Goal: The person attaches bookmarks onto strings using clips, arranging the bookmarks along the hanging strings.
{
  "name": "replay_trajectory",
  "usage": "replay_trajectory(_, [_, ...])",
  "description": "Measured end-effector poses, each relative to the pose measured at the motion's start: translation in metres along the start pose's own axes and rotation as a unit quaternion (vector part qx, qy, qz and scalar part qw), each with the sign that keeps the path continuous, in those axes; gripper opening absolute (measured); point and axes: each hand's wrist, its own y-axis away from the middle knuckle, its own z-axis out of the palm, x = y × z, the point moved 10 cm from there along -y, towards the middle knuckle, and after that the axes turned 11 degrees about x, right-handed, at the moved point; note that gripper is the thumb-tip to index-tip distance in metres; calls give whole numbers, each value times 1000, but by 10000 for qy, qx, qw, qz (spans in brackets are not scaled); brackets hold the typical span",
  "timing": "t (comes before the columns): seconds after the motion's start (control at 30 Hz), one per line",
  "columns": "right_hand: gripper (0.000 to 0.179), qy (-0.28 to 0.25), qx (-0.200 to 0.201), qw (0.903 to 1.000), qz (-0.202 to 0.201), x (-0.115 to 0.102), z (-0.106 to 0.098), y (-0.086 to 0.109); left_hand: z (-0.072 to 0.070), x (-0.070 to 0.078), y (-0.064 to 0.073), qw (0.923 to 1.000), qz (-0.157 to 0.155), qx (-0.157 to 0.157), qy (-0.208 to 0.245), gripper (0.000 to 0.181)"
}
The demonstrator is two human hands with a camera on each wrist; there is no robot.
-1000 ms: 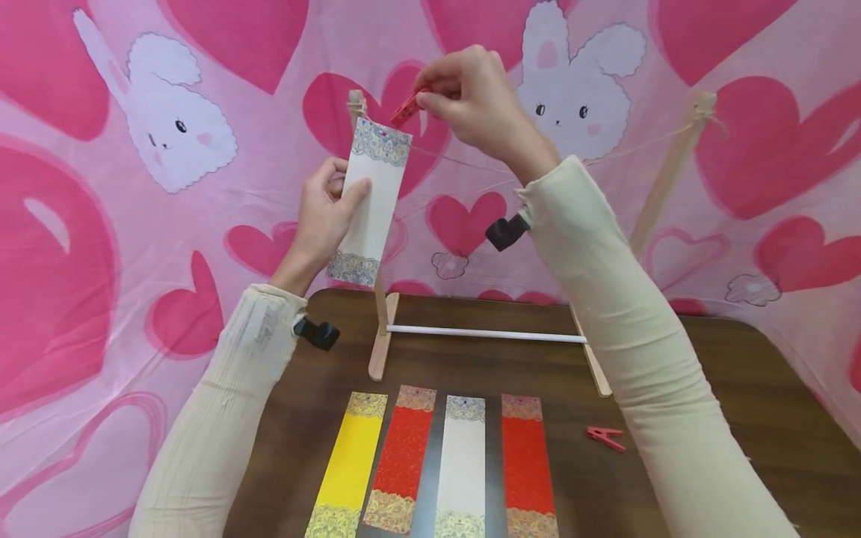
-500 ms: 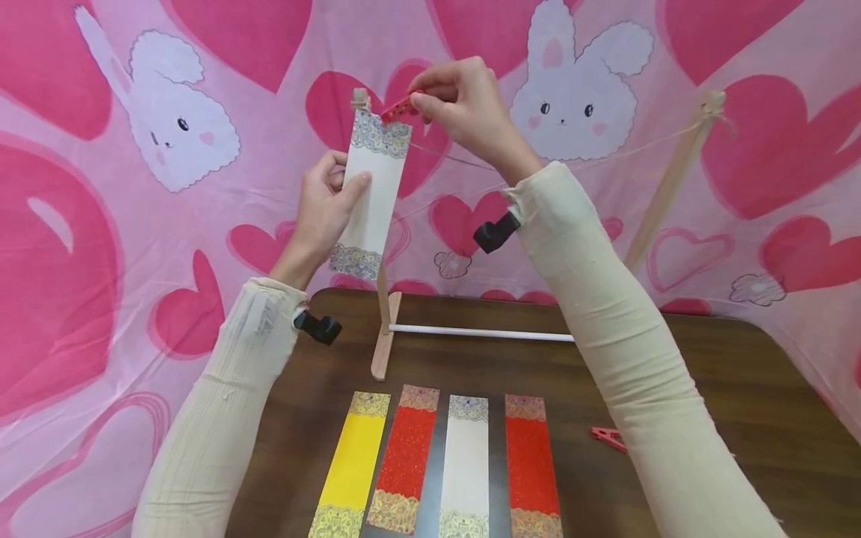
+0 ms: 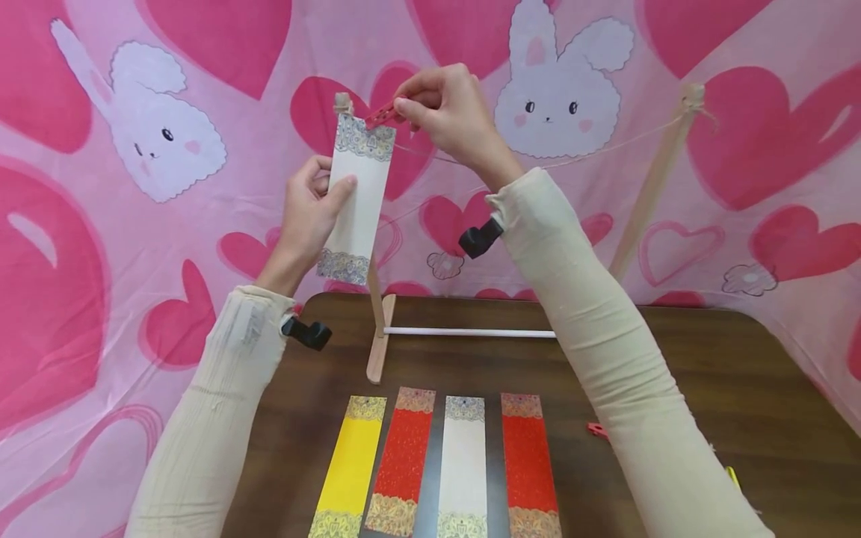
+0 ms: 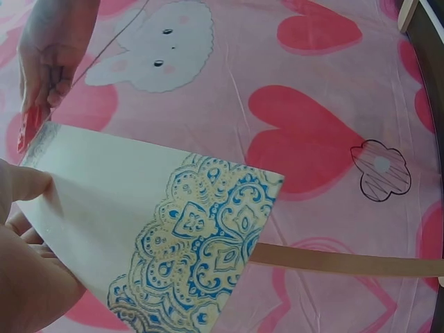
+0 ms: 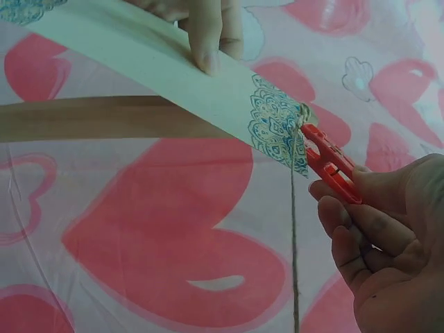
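My left hand (image 3: 309,217) pinches a white paper strip (image 3: 359,198), with the thumb on its front and the fingers behind. Blue and gold lace patterns band both ends of the strip, which hangs slightly tilted before the left post. In my right hand (image 3: 444,112) a red clothespin (image 3: 382,115) is pinched between thumb and fingers. Its tip meets the strip's top edge in the right wrist view, right at the string (image 5: 295,243). That string runs between two wooden posts. The left wrist view shows the strip's lower lace band (image 4: 208,236) up close.
The stand has a left post (image 3: 343,103), a right post (image 3: 655,179) and a white rod (image 3: 471,332) low across. On the brown table (image 3: 673,351) lie a yellow strip (image 3: 350,463), two red ones and another white one (image 3: 462,456). A second clothespin (image 3: 596,430) is partly behind my right sleeve.
My right hand has come left and down, bringing the clothespin from just above the strip onto its top edge. The left hand keeps its hold on the strip. The view has shifted slightly.
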Motion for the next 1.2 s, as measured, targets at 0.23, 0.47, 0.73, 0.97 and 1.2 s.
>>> replay_trajectory(0.23, [20,-303,12,9992,267,5,1,0,2,1,0,10000,-7,-24,-29,12])
replay_trajectory(0.47, [24,-53,-394,9985,374,10,8,4,0,-4,-1,9999,-66,30,-101,11])
replay_trajectory(0.73, [27,-207,-642,9967,460,19,16,9,-3,-12,0,9996,-144,-40,-227,10])
replay_trajectory(0.97, [21,-1173,-277,9914,510,15,7,6,-1,-5,-1,10000,-62,-16,0,10])
replay_trajectory(1.2, [20,-1151,-78,9908,711,16,3,5,-3,-2,2,10000,-52,60,-38,11])
